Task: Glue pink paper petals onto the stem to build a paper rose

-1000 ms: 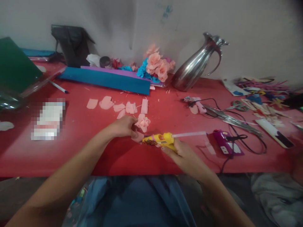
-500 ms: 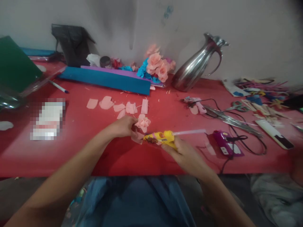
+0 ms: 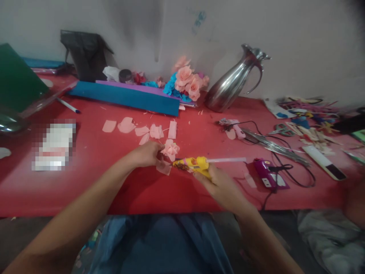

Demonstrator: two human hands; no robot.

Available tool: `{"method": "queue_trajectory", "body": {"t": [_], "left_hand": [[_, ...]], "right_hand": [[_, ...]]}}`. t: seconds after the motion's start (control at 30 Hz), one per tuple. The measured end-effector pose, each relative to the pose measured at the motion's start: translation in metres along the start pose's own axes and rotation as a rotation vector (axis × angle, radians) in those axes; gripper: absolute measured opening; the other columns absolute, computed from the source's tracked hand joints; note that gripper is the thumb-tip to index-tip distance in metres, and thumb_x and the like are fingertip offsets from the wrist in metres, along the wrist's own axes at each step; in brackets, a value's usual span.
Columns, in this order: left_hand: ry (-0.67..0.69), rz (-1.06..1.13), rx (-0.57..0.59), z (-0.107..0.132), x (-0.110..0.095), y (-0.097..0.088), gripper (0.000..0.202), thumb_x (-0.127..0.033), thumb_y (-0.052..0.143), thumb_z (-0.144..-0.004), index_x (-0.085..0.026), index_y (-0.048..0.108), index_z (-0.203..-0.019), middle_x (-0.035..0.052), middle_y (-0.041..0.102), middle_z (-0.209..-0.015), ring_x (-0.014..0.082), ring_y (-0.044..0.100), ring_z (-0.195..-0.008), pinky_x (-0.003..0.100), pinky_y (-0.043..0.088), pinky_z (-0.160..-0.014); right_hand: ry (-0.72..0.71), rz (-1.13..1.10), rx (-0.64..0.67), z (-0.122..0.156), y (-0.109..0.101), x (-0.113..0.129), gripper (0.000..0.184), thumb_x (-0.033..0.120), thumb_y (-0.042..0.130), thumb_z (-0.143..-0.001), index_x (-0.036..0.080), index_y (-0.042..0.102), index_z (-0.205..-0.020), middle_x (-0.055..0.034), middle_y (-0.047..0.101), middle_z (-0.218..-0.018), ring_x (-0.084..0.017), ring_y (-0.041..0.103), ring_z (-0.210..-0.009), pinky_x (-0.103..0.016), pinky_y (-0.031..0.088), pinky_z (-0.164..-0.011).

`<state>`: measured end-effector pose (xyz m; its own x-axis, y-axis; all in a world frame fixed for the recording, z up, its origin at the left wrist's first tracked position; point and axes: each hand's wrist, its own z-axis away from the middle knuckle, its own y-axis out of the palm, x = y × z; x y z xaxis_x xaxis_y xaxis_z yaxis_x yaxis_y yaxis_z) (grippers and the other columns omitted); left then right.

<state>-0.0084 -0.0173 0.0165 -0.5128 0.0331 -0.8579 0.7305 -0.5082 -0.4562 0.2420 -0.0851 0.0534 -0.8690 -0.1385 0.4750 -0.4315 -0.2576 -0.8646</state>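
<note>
No lettering can be read; blue marks (image 3: 199, 21) on the wall (image 3: 122, 42) above the back edge of the table (image 3: 137, 198) are blurred.

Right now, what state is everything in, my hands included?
Left hand: fingers pinching pink petal
Right hand: wrapped around yellow glue gun
Yellow glue gun: nozzle toward the petal, glue stick protruding behind
Pink paper rose: petals spread
Purple extension socket: black plug seemingly in
Metal pitcher: standing, looks leaning in this view
Green-handled scissors: lying down, blades too blurred to tell
Marker: lying down
</note>
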Motion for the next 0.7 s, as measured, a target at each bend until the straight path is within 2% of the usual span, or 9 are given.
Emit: {"method": "queue_trajectory", "body": {"t": [0.2,0.3,0.4,0.47,0.57,0.63,0.7], "left_hand": [[-0.003,0.035,0.006,-0.001,0.002,0.001,0.013,-0.016,0.064,-0.052,-0.018,0.055,-0.060,-0.0026,0.059,-0.057,0.0139,0.053,-0.055,0.024,0.030,-0.050],[0.000,0.056,0.014,-0.001,0.003,0.001,0.013,-0.014,0.064,-0.052,-0.018,0.059,-0.064,-0.0016,0.062,-0.060,0.0158,0.056,-0.058,0.024,0.032,-0.051],[-0.010,0.048,-0.002,-0.001,0.001,0.001,0.010,-0.012,0.064,-0.052,-0.018,0.057,-0.058,-0.0024,0.058,-0.055,0.0155,0.055,-0.056,0.024,0.031,-0.049],[-0.028,0.072,-0.040,-0.001,0.000,0.002,0.014,-0.013,0.067,-0.052,-0.018,0.053,-0.052,-0.0030,0.054,-0.050,0.0149,0.053,-0.053,0.024,0.031,-0.049],[-0.041,0.262,-0.101,-0.003,-0.002,0.004,0.015,-0.017,0.073,-0.052,-0.017,0.059,-0.057,-0.0003,0.060,-0.056,0.0167,0.056,-0.058,0.026,0.038,-0.054],[-0.032,0.417,-0.213,-0.004,-0.003,0.005,0.018,-0.021,0.076,-0.052,-0.016,0.062,-0.063,0.0029,0.065,-0.065,0.0183,0.059,-0.065,0.028,0.042,-0.060],[-0.030,0.501,-0.298,-0.005,-0.004,0.003,0.019,-0.027,0.076,-0.057,-0.015,0.063,-0.065,0.0045,0.066,-0.068,0.0178,0.061,-0.068,0.029,0.044,-0.066]], "right_hand": [[0.013,-0.009,-0.042,0.002,0.001,0.000,0.029,0.047,0.047,-0.089,0.019,0.055,-0.089,-0.0100,0.070,-0.077,-0.026,0.065,-0.070,-0.030,0.037,-0.057],[0.011,-0.127,-0.060,0.000,0.000,-0.005,0.030,0.048,0.049,-0.088,0.019,0.056,-0.092,-0.0082,0.070,-0.079,-0.024,0.064,-0.071,-0.030,0.040,-0.059],[0.031,-0.327,-0.097,-0.009,-0.002,-0.015,0.034,0.051,0.053,-0.085,0.019,0.057,-0.096,-0.0029,0.065,-0.070,-0.017,0.058,-0.059,-0.028,0.040,-0.054],[0.083,-0.503,-0.120,-0.021,-0.005,-0.022,0.039,0.055,0.055,-0.082,0.019,0.056,-0.096,-0.0006,0.062,-0.068,-0.013,0.052,-0.050,-0.025,0.038,-0.048],[0.185,-0.698,-0.134,-0.048,-0.010,-0.033,0.042,0.057,0.062,-0.076,0.019,0.055,-0.092,0.0002,0.063,-0.071,-0.010,0.051,-0.045,-0.023,0.037,-0.044],[0.254,-0.696,-0.159,-0.070,-0.015,-0.039,0.034,0.052,0.063,-0.078,0.020,0.053,-0.085,0.0022,0.059,-0.060,-0.011,0.054,-0.046,-0.023,0.039,-0.045],[0.304,-0.600,-0.171,-0.090,-0.019,-0.047,0.026,0.045,0.057,-0.083,0.020,0.052,-0.079,0.0019,0.057,-0.053,-0.014,0.057,-0.048,-0.024,0.042,-0.048]]}}
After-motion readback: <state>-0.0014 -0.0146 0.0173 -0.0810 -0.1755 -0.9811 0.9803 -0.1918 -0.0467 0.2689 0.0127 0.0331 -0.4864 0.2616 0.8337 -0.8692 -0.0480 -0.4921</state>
